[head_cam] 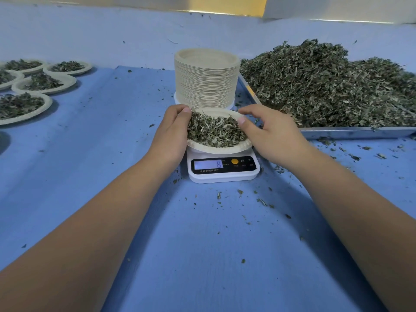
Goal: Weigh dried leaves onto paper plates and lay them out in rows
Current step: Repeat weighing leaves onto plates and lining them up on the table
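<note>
Left hand (173, 129) and right hand (270, 131) each pinch a rim of the plate (220, 150) on the scale (225, 175) mid-table (leaves (216, 131) heaped high), so any tilt lifting it could spill some and ruin the weight.

The metal tray (351, 132) and its pile of dried leaves (326, 82) run off the right edge. At left, several filled plates (22, 106) are cut by the edge, and a dark round shape (2, 140) below them is too cropped to name. The paper plate (216, 150) hides the platform of the scale (222, 175) and the foot of the plate stack (206, 79). The fingers of the left hand (171, 131) are hidden under the plate's rim. The print beneath the display is too small to read.
</note>
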Demonstrator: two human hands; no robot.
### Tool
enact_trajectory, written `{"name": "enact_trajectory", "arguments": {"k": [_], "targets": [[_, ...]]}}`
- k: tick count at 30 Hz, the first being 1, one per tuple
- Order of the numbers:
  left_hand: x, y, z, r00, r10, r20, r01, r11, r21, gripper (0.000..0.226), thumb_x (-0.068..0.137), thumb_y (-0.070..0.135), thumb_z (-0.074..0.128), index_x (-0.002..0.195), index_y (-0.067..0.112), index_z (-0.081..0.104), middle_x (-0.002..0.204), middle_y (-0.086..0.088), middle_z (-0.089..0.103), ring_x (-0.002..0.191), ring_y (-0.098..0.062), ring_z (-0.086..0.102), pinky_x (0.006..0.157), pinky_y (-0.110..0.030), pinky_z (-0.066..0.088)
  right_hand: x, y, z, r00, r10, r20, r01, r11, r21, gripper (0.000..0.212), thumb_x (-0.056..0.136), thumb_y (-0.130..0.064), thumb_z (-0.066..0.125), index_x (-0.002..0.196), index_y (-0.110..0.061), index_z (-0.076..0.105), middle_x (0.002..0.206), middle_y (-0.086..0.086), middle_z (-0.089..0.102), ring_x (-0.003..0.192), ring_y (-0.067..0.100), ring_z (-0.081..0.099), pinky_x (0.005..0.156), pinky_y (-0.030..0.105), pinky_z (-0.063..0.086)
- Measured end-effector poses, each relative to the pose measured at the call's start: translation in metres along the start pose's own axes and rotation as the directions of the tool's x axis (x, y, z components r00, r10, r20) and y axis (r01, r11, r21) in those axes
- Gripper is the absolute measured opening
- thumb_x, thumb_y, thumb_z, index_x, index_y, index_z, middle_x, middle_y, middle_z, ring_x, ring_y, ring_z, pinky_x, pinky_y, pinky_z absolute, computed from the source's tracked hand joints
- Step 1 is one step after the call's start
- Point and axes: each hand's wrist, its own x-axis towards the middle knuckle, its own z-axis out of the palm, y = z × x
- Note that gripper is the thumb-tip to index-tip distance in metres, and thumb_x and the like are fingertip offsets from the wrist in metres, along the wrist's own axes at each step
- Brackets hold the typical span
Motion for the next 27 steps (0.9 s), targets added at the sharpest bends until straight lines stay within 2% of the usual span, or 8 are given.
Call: {"name": "enact_trajectory", "arguments": {"k": [3, 8, 10, 12, 14, 17, 21, 27], "targets": [[0.000, 0.000, -0.001, 1.000, -0.026, -0.011, 0.026, 1.000, -0.010, 0.015, 0.105, 0.044, 0.039, 0.105, 0.044, 0.054, 0.106, 0.028, 0.057, 0.093, 0.021, 0.050, 0.078, -0.016, 0.035, -0.001, 0.000, 0.001, 0.999, 0.038, 0.030, -0.039, 0.998, 0.055, 0.031, 0.103, -0.043, 0.050, 0.130, -0.032, 0.060, 0.116, -0.011, 0.064, 0.102, 0.009, 0.061, 0.084, 0.022, 0.044], [-0.001, 0.002, -0.001, 0.999, -0.038, -0.020, 0.038, 0.999, 0.001, 0.015, 0.104, 0.046, 0.040, 0.099, 0.047, 0.054, 0.104, 0.029, 0.057, 0.090, 0.021, 0.049, 0.076, -0.017, 0.035, -0.002, -0.008, -0.006, 0.999, 0.014, -0.051, -0.010, 0.998, 0.068, 0.030, 0.100, -0.040, 0.059, 0.127, -0.031, 0.065, 0.125, -0.010, 0.067, 0.116, 0.003, 0.058, 0.098, 0.023, 0.044], [-0.001, 0.002, -0.001, 0.999, -0.034, -0.028, 0.034, 0.999, 0.003, 0.015, 0.104, 0.046, 0.040, 0.103, 0.046, 0.054, 0.104, 0.028, 0.057, 0.088, 0.023, 0.050, 0.076, -0.017, 0.035, 0.000, -0.017, -0.008, 1.000, -0.020, -0.024, 0.021, 0.998, 0.067, 0.032, 0.098, -0.043, 0.061, 0.127, -0.031, 0.065, 0.121, -0.012, 0.069, 0.117, 0.003, 0.060, 0.106, 0.033, 0.046], [-0.001, 0.002, 0.000, 0.999, -0.024, -0.037, 0.025, 1.000, 0.008, 0.017, 0.102, 0.047, 0.040, 0.109, 0.044, 0.055, 0.106, 0.026, 0.059, 0.095, 0.017, 0.052, 0.077, -0.019, 0.037, 0.006, -0.026, -0.009, 0.997, -0.059, 0.045, 0.061, 0.997, -0.044, 0.039, 0.096, -0.052, 0.059, 0.131, -0.036, 0.061, 0.119, -0.015, 0.067, 0.113, 0.007, 0.061, 0.106, 0.041, 0.045], [-0.002, 0.002, 0.000, 0.999, -0.022, -0.041, 0.022, 1.000, 0.005, 0.024, 0.098, 0.049, 0.040, 0.115, 0.042, 0.056, 0.107, 0.025, 0.059, 0.099, 0.014, 0.053, 0.078, -0.020, 0.038, 0.014, -0.034, -0.009, 0.988, -0.052, 0.143, 0.069, 0.990, -0.122, 0.045, 0.093, -0.059, 0.058, 0.134, -0.041, 0.056, 0.116, -0.014, 0.066, 0.106, 0.010, 0.061, 0.099, 0.036, 0.046], [-0.004, 0.002, 0.001, 0.999, -0.016, -0.038, 0.016, 1.000, 0.000, 0.035, 0.091, 0.054, 0.039, 0.117, 0.041, 0.057, 0.108, 0.023, 0.061, 0.099, 0.013, 0.054, 0.080, -0.022, 0.039, 0.023, -0.042, -0.006, 0.975, -0.039, 0.217, 0.072, 0.987, -0.143, 0.036, 0.093, -0.050, 0.066, 0.126, -0.036, 0.064, 0.106, -0.010, 0.067, 0.094, 0.008, 0.060, 0.085, 0.026, 0.046], [-0.004, 0.001, 0.000, 0.999, -0.006, -0.034, 0.007, 1.000, 0.014, 0.030, 0.092, 0.054, 0.039, 0.115, 0.043, 0.055, 0.105, 0.025, 0.059, 0.086, 0.025, 0.052, 0.076, -0.018, 0.036, 0.031, -0.046, -0.003, 0.984, -0.120, 0.133, 0.143, 0.973, -0.179, 0.015, 0.092, -0.031, 0.072, 0.105, -0.029, 0.077, 0.091, -0.012, 0.067, 0.086, 0.006, 0.059, 0.082, 0.021, 0.045], [0.001, -0.003, 0.000, 0.999, -0.009, -0.040, 0.010, 1.000, 0.027, 0.020, 0.102, 0.047, 0.040, 0.115, 0.043, 0.054, 0.107, 0.026, 0.058, 0.100, 0.012, 0.050, 0.078, -0.018, 0.035, 0.036, -0.042, -0.010, 0.984, -0.145, -0.103, 0.147, 0.989, 0.008, 0.012, 0.091, -0.029, 0.072, 0.100, -0.027, 0.079, 0.078, -0.022, 0.064, 0.070, -0.007, 0.054, 0.077, 0.018, 0.047]]}}
